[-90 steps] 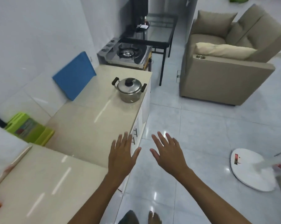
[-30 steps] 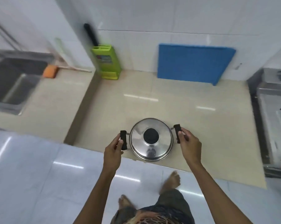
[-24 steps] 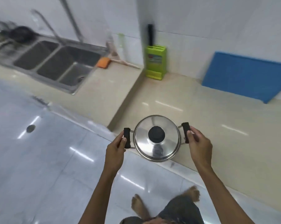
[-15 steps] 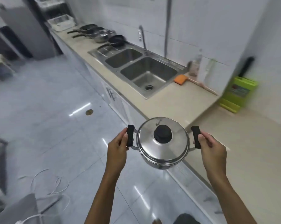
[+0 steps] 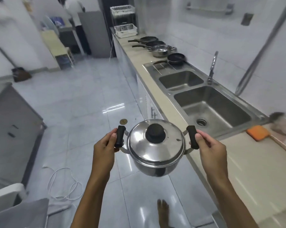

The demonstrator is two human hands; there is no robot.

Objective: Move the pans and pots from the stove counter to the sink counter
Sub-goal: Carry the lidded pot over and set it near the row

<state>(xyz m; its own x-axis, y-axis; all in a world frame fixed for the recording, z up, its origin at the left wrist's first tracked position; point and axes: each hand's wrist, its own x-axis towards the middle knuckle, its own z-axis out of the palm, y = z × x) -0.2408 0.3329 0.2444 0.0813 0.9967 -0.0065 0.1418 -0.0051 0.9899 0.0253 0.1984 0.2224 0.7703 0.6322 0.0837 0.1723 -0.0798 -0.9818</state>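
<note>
pot (image 5: 156,148): steel, lidded, black knob on top; held level in the air over the floor (image 5: 83,102), just beside the worktop (image 5: 254,170) edge.
left hand (image 5: 104,150): closed on the pot's left black handle.
right hand (image 5: 210,149): closed on the right black handle.
sink (image 5: 211,106): double steel basin set into the worktop, tap behind it.
far worktop: three dark pans (image 5: 176,58) and a steel pan (image 5: 161,50) are lined up beyond the sink.
orange sponge (image 5: 258,133): laid on the worktop, near the basin.
</note>
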